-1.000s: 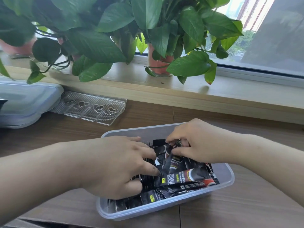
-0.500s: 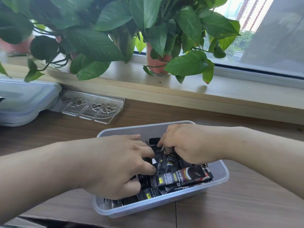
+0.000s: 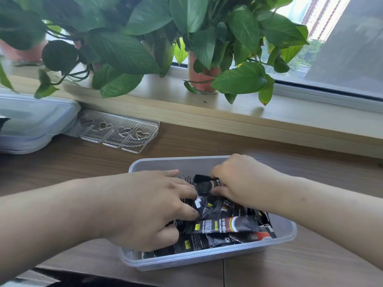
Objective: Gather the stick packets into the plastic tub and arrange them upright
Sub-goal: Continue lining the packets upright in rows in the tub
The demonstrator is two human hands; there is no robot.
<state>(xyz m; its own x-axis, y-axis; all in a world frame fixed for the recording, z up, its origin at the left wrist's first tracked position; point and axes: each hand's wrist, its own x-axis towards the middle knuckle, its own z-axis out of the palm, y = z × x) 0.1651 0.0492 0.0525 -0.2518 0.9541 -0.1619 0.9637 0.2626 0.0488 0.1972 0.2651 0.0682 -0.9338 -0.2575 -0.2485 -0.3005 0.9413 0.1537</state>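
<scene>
The plastic tub [image 3: 165, 165] stands on the wooden worktop [image 3: 306, 259] close to its near edge, about in the middle, and it is turned a little, so that its right end lies farther from the near edge than its left end. The black stick packets [image 3: 226, 225] are all inside it. In the near and right part of the tub several lie flat and cross one another. Both hands reach into the tub. The left hand [image 3: 149, 208] is in the left half, with its fingers bent down over a group of standing packets [image 3: 187, 180] and its thumb curled at the near side, so it grips this group; only the toothed top edges of the group show beside the fingers. The right hand [image 3: 242, 181] is at the far side of the tub and pinches 1 single packet [image 3: 204, 184] near its top end between thumb and forefinger; this packet stands nearly upright, just beside the left fingers. At the far left corner of the worktop lies a closed pale box [image 3: 35, 121], and just beside it a clear tray [image 3: 116, 131] with 4 heart shapes. Behind the worktop runs a light windowsill [image 3: 290, 119] with leafy plants [image 3: 124, 52], 1 of them in a reddish pot [image 3: 199, 78].
</scene>
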